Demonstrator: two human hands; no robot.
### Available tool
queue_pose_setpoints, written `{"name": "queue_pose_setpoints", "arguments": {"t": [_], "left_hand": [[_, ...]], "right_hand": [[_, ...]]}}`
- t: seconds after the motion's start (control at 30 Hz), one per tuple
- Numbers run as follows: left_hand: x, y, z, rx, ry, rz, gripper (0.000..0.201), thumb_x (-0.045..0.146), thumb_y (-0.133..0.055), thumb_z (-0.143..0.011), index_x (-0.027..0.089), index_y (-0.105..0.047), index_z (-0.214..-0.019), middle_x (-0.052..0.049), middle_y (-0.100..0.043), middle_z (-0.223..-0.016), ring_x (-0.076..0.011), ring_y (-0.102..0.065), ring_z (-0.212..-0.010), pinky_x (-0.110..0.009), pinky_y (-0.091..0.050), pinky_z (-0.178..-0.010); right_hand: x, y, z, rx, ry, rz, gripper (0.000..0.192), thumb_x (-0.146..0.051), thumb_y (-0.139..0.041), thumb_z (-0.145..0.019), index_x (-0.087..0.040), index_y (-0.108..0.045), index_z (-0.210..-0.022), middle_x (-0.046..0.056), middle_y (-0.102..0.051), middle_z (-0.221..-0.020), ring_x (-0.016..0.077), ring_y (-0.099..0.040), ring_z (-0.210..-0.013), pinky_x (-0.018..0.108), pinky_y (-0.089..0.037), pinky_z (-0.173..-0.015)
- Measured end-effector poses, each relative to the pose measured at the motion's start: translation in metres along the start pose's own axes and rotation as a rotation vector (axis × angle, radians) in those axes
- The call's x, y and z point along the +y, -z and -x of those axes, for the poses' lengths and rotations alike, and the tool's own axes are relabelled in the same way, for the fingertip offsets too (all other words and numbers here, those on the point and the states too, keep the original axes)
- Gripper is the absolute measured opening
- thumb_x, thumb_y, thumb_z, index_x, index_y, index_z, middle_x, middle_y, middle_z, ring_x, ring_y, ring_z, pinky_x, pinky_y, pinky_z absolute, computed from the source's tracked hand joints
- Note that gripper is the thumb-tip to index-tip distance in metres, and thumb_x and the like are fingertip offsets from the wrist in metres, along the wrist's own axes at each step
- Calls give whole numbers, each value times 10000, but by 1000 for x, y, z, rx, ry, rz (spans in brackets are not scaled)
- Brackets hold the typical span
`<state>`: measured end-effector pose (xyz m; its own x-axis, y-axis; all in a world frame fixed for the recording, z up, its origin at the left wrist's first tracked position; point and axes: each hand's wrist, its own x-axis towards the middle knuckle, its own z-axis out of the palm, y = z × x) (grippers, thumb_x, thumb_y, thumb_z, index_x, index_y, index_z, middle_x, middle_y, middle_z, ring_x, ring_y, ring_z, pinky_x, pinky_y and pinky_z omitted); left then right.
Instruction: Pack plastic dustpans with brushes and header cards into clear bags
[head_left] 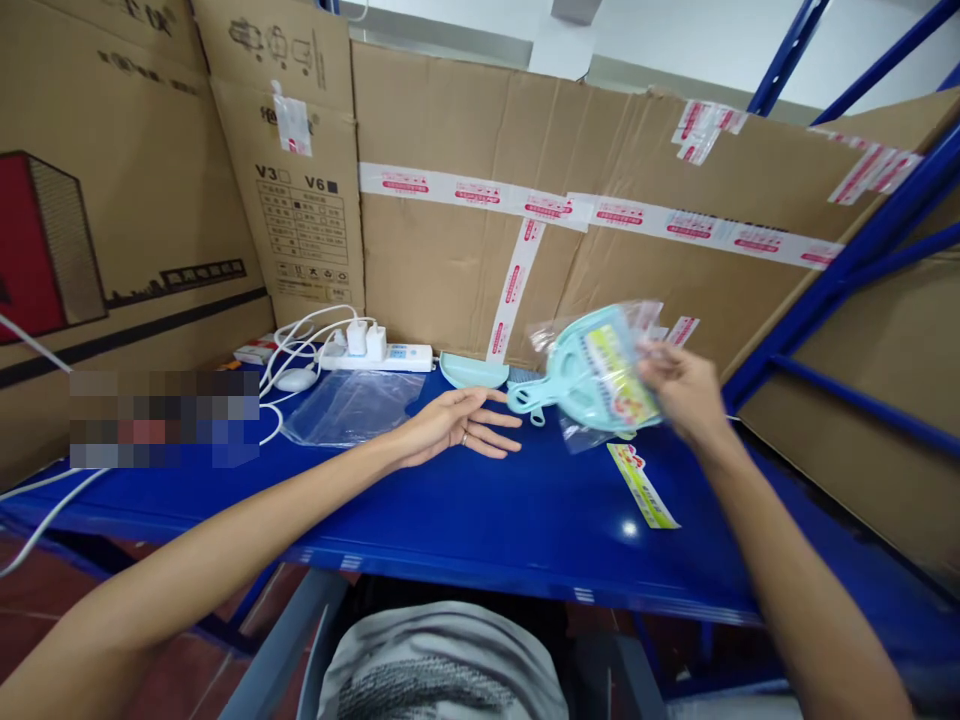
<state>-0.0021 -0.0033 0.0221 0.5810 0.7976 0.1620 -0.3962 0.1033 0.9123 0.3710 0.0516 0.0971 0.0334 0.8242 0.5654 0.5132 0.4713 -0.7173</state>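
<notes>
I see right hand (679, 390) fingers clamped on light, slippery clear-bagged mint plastic dustpan (592, 375); grip bag edge. Left hand (457, 425), left of dustpan, fingers apart on blue metal shelf (480, 520).

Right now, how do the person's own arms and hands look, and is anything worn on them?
Both arms are bare as far as the picture shows: no sleeves, gloves or watch. The left hand wears a thin ring on one finger. The right hand shows no ring or marking.
</notes>
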Motion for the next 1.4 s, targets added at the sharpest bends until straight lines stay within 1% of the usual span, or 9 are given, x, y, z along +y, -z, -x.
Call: {"name": "queue_pose_setpoints", "arguments": {"t": [0.07, 0.2, 0.33, 0.57, 0.7, 0.9, 1.07, 1.23, 1.4], "left_hand": [[0, 7, 0, 7, 62, -40, 444, 487, -576, -1074, 93, -618, -1274, -298, -741, -1269, -420, -798, -1042, -539, -654, -897], [-4, 19, -4, 99, 129, -108, 522, 590, -581, -1045, 87, -636, -1175, -299, -777, -1152, -398, -818, -951, -512, -660, -854], [-8, 21, -5, 63, 153, -145, 635, 711, -560, -1004, 102, -638, -1164, -281, -796, -1083, -386, -824, -908, -496, -663, -828], [-16, 19, -8, 73, 218, -210, 749, 827, -515, -951, 113, -642, -1138, -266, -806, -1017, -376, -826, -872, -482, -664, -798], [-14, 15, -5, 66, 202, -214, 761, 832, -506, -950, 111, -648, -1145, -260, -806, -1016, -367, -825, -876, -475, -664, -801], [-12, 8, -1, 60, 186, -248, 782, 844, -522, -932, 102, -658, -1135, -248, -807, -978, -369, -824, -854, -484, -670, -789], [-12, 10, -2, 49, 180, -254, 780, 844, -518, -935, 104, -658, -1138, -242, -808, -972, -368, -825, -856, -470, -671, -776], [-7, 17, -4, 75, 156, -282, 739, 810, -529, -956, 102, -660, -1122, -236, -807, -965, -369, -825, -853, -468, -667, -775], [-2, 15, -3, 70, 146, -291, 706, 788, -523, -976, 107, -663, -1101, -221, -805, -945, -357, -824, -851, -470, -663, -788]], "right_hand": [[2, 36, -29, 158, 169, 321, 425, -372, -666, -903, -194, -717, -1286, 101, -770, -1000, 214, -677, -778, 364, -533, -720], [20, 74, -86, 14, 108, 502, 265, -246, -614, -894, -182, -789, -1083, 116, -774, -950, 228, -656, -771, 385, -512, -737], [54, 58, -118, -147, 64, 636, 181, -192, -637, -829, -177, -815, -858, 119, -790, -916, 261, -694, -835, 393, -511, -807], [83, 8, -130, -467, 111, 1153, 436, -161, -577, -871, -214, -811, -1235, 125, -788, -1224, 271, -704, -1104, 333, -512, -866], [52, 7, -107, -403, 92, 1205, 365, -263, -557, -950, -160, -807, -1194, 204, -736, -1282, 331, -676, -1146, 388, -509, -861], [-9, 9, -15, -408, 126, 1183, 558, -730, -505, -953, -245, -748, -1084, 124, -755, -1143, 346, -690, -1013, 408, -495, -768], [17, 16, 18, -279, 163, 1105, 365, -509, -471, -1009, -234, -710, -1028, 97, -723, -1135, 290, -696, -967, 344, -437, -677], [41, 12, 28, -110, 184, 1062, 394, -478, -470, -1042, -206, -754, -1053, 139, -719, -1045, 294, -691, -892, 363, -449, -703], [47, 5, 29, -114, 213, 984, 394, -450, -526, -1029, -157, -788, -1049, 187, -736, -1032, 338, -700, -964, 437, -528, -877]]}}
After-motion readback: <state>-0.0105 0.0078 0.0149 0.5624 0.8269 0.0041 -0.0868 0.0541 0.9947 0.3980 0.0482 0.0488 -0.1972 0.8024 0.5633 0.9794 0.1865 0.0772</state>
